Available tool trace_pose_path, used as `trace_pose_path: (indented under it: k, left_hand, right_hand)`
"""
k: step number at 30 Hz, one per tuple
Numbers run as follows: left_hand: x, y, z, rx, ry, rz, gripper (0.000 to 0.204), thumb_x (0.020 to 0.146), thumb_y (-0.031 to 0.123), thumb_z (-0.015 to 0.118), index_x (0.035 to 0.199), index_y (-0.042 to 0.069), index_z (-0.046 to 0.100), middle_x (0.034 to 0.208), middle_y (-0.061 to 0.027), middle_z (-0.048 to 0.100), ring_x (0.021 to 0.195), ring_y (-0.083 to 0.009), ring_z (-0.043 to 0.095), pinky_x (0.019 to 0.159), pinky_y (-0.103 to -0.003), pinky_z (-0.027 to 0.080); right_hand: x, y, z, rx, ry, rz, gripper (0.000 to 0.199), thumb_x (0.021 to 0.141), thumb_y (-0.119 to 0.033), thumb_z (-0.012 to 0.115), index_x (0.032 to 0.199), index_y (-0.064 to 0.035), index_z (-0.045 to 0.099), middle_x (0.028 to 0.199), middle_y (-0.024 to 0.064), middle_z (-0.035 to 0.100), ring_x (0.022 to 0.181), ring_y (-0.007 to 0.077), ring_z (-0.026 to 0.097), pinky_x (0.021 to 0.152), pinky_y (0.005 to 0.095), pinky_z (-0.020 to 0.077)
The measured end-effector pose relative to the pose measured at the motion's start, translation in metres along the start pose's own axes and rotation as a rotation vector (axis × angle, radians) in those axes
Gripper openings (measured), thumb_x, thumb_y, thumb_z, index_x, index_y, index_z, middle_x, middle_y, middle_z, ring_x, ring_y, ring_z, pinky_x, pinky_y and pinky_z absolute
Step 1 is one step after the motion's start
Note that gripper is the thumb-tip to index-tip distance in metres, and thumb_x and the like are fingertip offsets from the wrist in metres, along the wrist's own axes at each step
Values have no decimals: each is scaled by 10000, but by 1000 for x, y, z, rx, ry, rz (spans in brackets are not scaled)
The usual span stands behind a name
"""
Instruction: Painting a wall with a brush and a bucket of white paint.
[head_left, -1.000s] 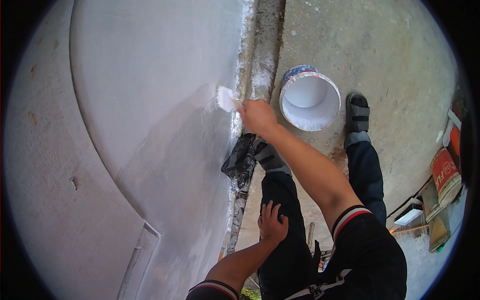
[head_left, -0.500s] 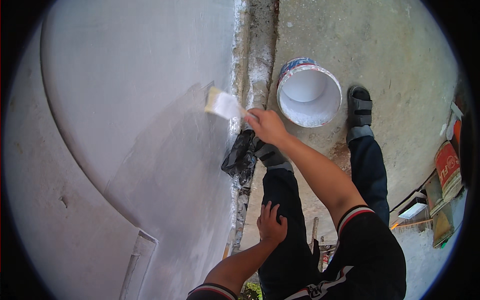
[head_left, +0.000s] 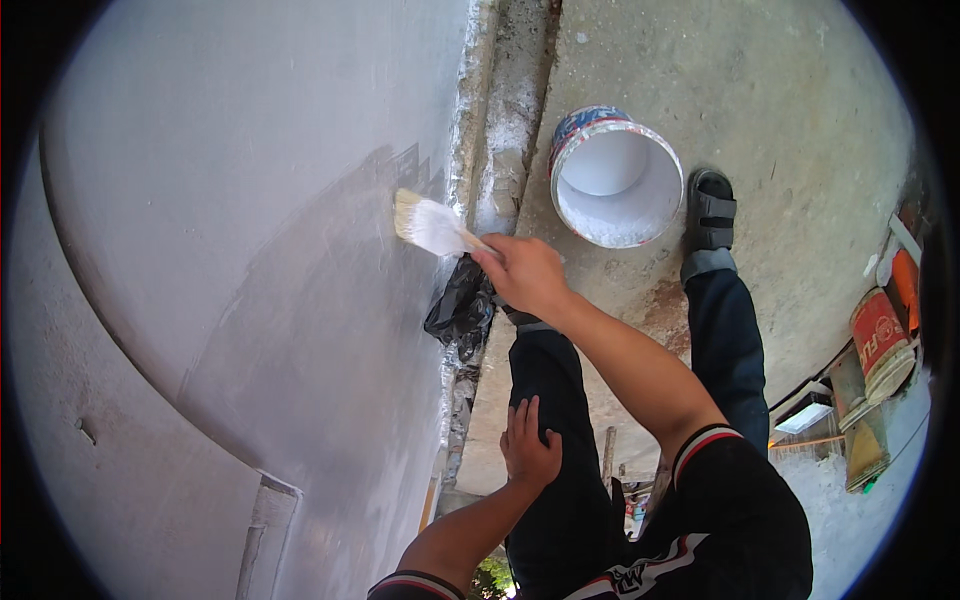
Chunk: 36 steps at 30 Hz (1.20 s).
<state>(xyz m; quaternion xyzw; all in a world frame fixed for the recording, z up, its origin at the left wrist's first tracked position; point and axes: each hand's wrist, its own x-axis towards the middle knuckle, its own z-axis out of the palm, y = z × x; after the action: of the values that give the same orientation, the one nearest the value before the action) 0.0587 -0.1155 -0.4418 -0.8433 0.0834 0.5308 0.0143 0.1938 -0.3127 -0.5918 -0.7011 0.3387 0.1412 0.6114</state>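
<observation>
My right hand (head_left: 530, 273) grips a wide paintbrush (head_left: 434, 224) by its handle. White paint coats the bristles near the ferrule, and their pale yellowish tips meet the grey-white wall (head_left: 330, 290). Around and below the brush, a darker, wet-looking patch spreads over the wall. With fingers stretched out, my left hand (head_left: 530, 444) lies flat on my left thigh and holds nothing. A bucket (head_left: 618, 178) with white inside walls and a blue-and-red outside stands just beyond my right hand, and white liquid shows in it.
A crumpled black plastic bag (head_left: 463, 308) lies at the wall's foot beside my left shoe. My right sandal (head_left: 713, 210) is close to the bucket on the concrete floor (head_left: 800, 120). Far right are a red tin (head_left: 882, 345), a wide white-edged brush (head_left: 804, 411) and boards.
My right hand and the brush have moved slightly down, the bristles staying at the wall. The darker patch now shows more around the brush. My left hand stays on the thigh.
</observation>
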Motion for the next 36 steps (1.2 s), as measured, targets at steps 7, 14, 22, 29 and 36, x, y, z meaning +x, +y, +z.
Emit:
trace_pose_path:
  k: [7, 14, 22, 29, 36]
  left_hand:
    - [0, 12, 8, -53, -35, -23, 692, 778, 208, 514, 1414, 140, 251, 1420, -105, 322, 1336, -337, 253, 988, -566, 269]
    - [-12, -8, 16, -121, -4, -63, 695, 776, 192, 517, 1414, 129, 247, 1406, -105, 345, 1330, -343, 264, 986, -578, 260]
    - [-14, 3, 33, -170, -44, -101, 678, 779, 187, 516, 1406, 141, 263, 1399, -105, 354, 1328, -343, 269, 996, -585, 241]
    - [-12, 2, 21, -140, -1, -81, 679, 772, 136, 543, 1393, 78, 277, 1377, -153, 374, 1299, -372, 303, 1003, -503, 260]
    - [-11, -2, 14, -140, -23, -105, 677, 775, 197, 521, 1404, 151, 276, 1411, -93, 344, 1339, -331, 254, 992, -588, 251]
  right_hand:
    - [70, 46, 18, -208, 128, 356, 254, 858, -307, 523, 910, -90, 645, 806, 177, 640, 783, 389, 606, 689, 486, 479]
    - [43, 25, 19, -73, -97, 100, 281, 850, -309, 534, 895, -50, 634, 829, 212, 634, 844, 397, 605, 758, 477, 478]
    - [63, 72, 24, -159, 36, 333, 293, 862, -313, 523, 943, -55, 636, 868, 209, 636, 862, 400, 602, 775, 474, 476]
    - [83, 55, 28, -209, -47, 164, 257, 862, -282, 520, 911, -64, 646, 858, 204, 637, 835, 397, 598, 770, 476, 465]
    - [56, 60, 15, -223, -46, 303, 283, 867, -303, 514, 926, -53, 634, 880, 200, 639, 856, 385, 606, 771, 467, 481]
